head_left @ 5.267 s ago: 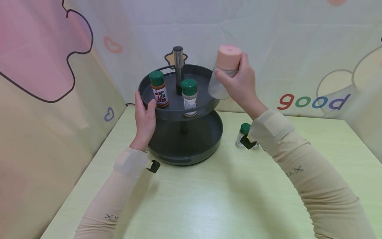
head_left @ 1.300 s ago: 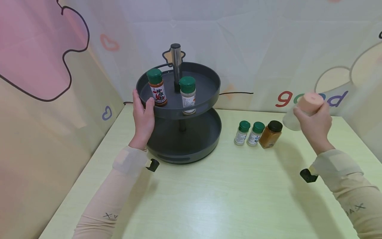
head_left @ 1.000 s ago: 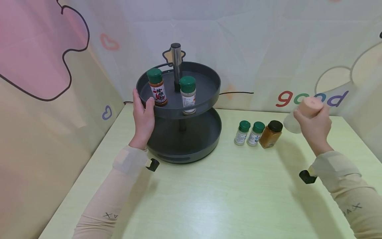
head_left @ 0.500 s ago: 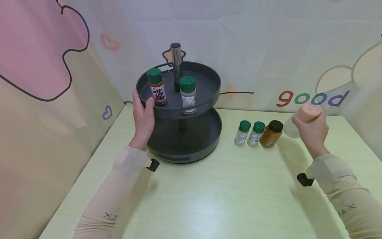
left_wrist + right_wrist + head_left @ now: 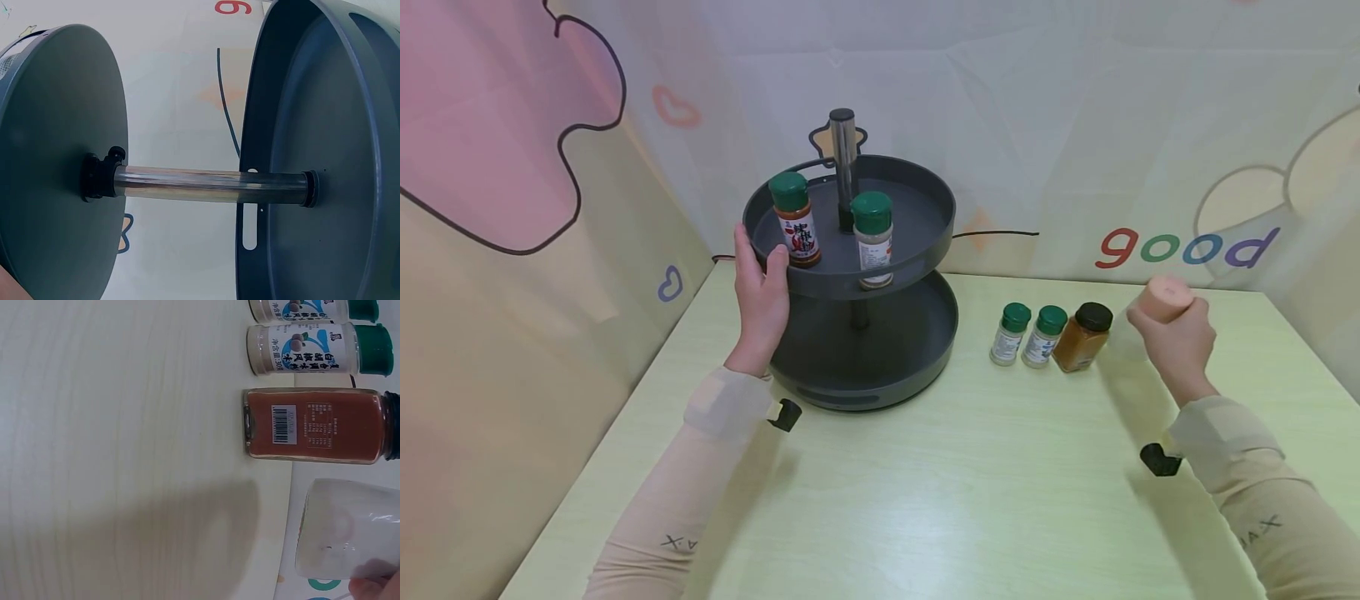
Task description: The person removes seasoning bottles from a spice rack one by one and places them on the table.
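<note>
My right hand [image 5: 1176, 346] grips a clear jar with a pink cap [image 5: 1165, 298], just right of the black-capped jar of brown spice [image 5: 1082, 337]. In the right wrist view the base of this clear jar [image 5: 347, 528] shows beside the spice jar, with a shadow on the table. My left hand [image 5: 763, 304] rests against the outer wall of the dark upper tray [image 5: 917, 250], index finger and thumb straight along it. On that tray stand a green-capped chili powder bottle [image 5: 797, 225] and a green-capped pale spice bottle [image 5: 873, 242].
Below is the stand's lower tray [image 5: 880, 392], joined by a metal post [image 5: 206, 185]. Two green-capped white pepper bottles [image 5: 1009, 333] stand left of the brown spice jar on the pale table [image 5: 970, 467]. A printed backdrop [image 5: 1037, 125] rises behind.
Since the oldest frame, my right hand has carried the pink-capped jar from beside the upper tray far to the right. During the last second it has come down and slightly left. My left hand keeps its place.
</note>
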{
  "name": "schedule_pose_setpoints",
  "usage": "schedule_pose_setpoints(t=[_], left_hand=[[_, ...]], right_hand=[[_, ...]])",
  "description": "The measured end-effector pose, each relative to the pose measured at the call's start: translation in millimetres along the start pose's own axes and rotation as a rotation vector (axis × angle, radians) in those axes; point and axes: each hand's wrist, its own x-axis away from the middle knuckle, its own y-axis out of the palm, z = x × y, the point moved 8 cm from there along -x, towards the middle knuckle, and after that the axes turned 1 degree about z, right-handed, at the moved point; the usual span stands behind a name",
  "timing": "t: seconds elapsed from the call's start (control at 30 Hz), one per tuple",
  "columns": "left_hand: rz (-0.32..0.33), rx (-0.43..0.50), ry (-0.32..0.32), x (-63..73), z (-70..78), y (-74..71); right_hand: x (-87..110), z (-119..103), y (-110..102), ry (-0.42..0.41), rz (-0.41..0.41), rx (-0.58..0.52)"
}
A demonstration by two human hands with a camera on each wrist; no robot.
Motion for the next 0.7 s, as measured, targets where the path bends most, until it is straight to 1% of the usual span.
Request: schedule_pose_setpoints(t=[0.27, 0.57, 0.7], left_hand=[[-0.004, 0.005, 0.0, 0.2, 0.5, -0.1], [0.0, 0.008, 0.005, 0.1, 0.6, -0.2], [-0.001, 0.005, 0.007, 0.1, 0.5, -0.2]], right_hand=[[0.8, 7, 7, 0.0, -0.042, 0.003], [2.0, 12, 9, -0.011, -0.029, 0.002], [3.4, 14, 12, -0.002, -0.057, -0.001]])
